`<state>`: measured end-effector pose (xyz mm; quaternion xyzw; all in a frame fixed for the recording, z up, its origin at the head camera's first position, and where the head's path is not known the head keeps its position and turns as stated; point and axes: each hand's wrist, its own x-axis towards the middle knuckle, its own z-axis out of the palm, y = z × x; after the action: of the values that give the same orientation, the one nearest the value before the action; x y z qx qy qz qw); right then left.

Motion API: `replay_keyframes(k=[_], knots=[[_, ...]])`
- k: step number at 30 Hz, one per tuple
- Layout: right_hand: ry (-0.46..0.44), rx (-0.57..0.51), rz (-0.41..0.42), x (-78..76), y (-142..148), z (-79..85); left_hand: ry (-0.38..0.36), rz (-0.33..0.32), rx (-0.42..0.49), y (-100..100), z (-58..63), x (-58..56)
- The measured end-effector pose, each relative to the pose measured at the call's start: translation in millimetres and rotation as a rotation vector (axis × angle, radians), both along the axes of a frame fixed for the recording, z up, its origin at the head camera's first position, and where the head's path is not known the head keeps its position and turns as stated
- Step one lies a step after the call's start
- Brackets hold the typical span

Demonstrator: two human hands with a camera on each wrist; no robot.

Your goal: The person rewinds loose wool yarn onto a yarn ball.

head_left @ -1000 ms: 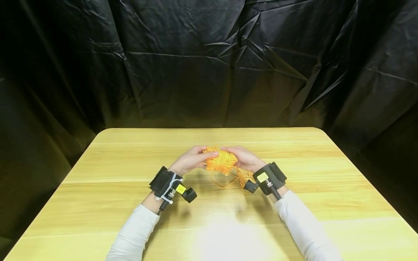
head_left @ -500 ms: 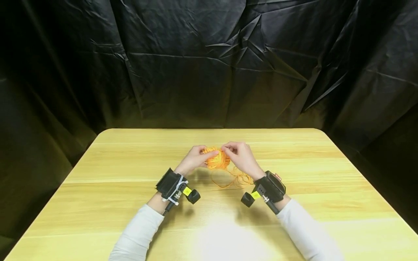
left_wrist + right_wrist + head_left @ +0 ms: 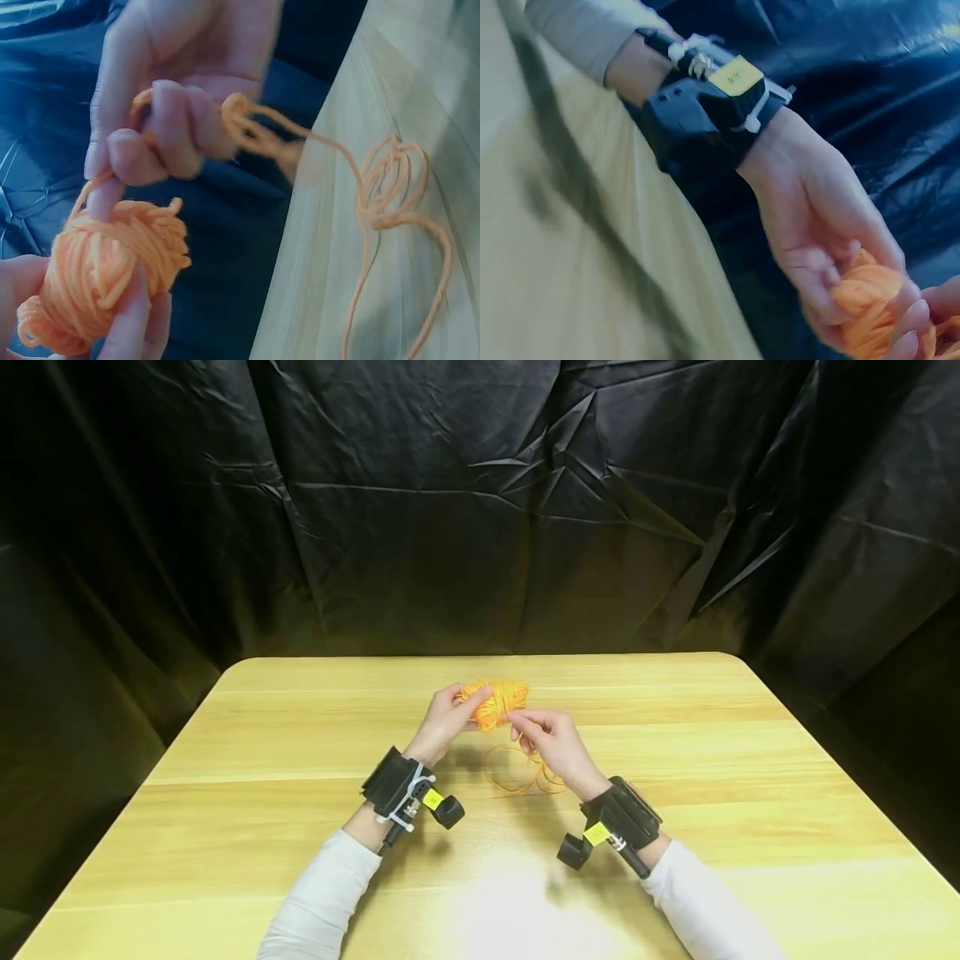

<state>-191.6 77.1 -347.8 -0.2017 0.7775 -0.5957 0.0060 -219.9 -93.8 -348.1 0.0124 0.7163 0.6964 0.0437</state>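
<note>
An orange ball of yarn (image 3: pixel 501 697) is held above the table by my left hand (image 3: pixel 441 725), thumb across its near face and fingers behind. My right hand (image 3: pixel 561 747) is at the ball's lower right side, pinching a yarn strand (image 3: pixel 76 204) between thumb and forefinger. In the left wrist view that strand runs from the ball into the right hand, whose other fingers curl around it. The strand comes out past the little-finger side and trails down to loose yarn loops (image 3: pixel 375 217) on the tabletop. The right wrist view shows the left palm cupping the ball (image 3: pixel 866 300).
The wooden table (image 3: pixel 225 827) has rounded far corners, and a black curtain (image 3: pixel 405 568) hangs behind it. A strapped camera mount sits on each wrist (image 3: pixel 397 785). A bright glare patch (image 3: pixel 517 910) lies on the near tabletop.
The ball turns in the left hand and shifts slightly away from the person. My right hand goes from gripping the ball's right side, over its top, to below it, pinching the strand.
</note>
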Motion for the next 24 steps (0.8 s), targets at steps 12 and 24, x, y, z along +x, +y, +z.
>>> replay_keyframes(k=[12, 24], knots=[[-0.319, -0.211, 0.255, -1.3, -1, -28.5, -0.02, -0.112, 0.156, -2, 3.8, -0.1], [-0.576, -0.453, 0.526, -15.8, 10, -41.4, -0.096, -0.373, 0.097, -11, 3.1, 3.3]])
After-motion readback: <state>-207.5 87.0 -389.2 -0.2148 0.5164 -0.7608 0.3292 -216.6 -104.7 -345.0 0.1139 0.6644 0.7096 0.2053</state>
